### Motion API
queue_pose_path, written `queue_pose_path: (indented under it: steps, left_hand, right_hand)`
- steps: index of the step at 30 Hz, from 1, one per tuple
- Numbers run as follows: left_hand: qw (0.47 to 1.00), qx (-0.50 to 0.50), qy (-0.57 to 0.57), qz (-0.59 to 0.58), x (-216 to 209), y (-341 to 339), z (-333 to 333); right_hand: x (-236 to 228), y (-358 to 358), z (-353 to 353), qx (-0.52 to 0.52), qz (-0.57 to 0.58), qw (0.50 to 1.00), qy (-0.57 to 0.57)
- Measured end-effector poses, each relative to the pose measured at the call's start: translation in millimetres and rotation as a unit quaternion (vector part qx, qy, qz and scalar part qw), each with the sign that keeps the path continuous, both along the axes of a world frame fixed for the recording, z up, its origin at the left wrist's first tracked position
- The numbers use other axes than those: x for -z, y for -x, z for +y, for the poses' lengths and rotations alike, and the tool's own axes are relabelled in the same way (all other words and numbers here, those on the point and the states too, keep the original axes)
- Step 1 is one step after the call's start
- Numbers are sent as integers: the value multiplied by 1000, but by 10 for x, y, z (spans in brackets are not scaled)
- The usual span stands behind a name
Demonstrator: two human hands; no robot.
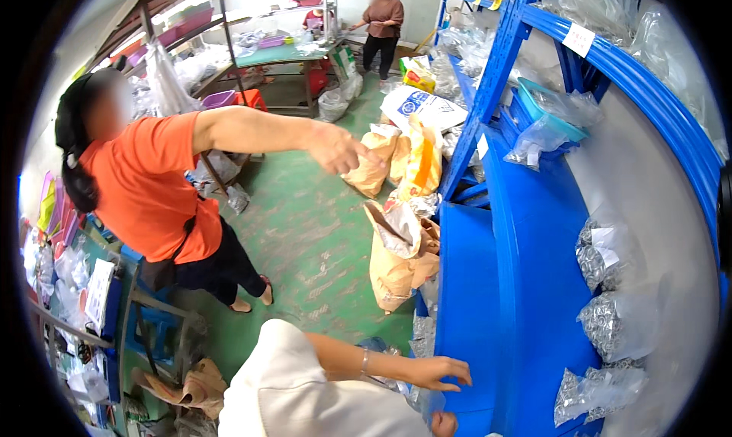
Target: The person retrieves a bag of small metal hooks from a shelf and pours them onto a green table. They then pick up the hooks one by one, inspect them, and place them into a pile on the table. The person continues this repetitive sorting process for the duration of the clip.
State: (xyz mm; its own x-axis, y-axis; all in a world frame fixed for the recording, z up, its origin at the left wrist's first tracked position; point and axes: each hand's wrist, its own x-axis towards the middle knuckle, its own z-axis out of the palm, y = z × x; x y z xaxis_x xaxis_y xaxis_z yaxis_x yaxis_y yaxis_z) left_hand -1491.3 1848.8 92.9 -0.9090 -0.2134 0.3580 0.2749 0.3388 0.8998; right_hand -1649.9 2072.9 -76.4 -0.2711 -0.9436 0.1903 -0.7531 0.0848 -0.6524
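Note:
My left hand [442, 373] reaches over the left edge of a blue metal shelf [473, 307]. Its fingers are loosely bent and apart, with nothing visible in them. A thin bracelet circles that wrist, below a white sleeve [297, 383]. Only a small part of my right hand [444, 423] shows at the lower edge, beside the same shelf edge; its fingers are mostly hidden. Clear plastic bags of small shiny metal parts [602, 326] lie along the right side of the shelf, apart from both hands.
A co-worker in an orange shirt [152, 185] stretches an arm rightward, pointing. Brown paper sacks [396, 277] stand on the green floor [305, 231] beside the shelving. Blue trays [545, 105] sit by the blue upright [488, 78]. Another person [381, 21] stands by a far table [274, 54].

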Motion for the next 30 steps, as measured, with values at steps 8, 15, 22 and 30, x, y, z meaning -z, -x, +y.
queue_pose_path:
  steps: [8,15,22,30]
  left_hand:
    - [974,-110,-34,-196,509,-1024,159]
    - [941,-177,-46,-285,511,-1844,116]
    - [935,-184,-128,-276,505,-2579,-68]
    - [878,-280,-342,-185,1026,-3476,-447]
  right_hand:
    - [-1501,-609,-508,-90,-51,989,-110]
    - [-2024,-1212,-1094,-203,9,979,29]
    - [-2128,-1904,-1713,-257,-15,961,98]
    - [-2256,-2803,-2408,-280,-117,952,46]
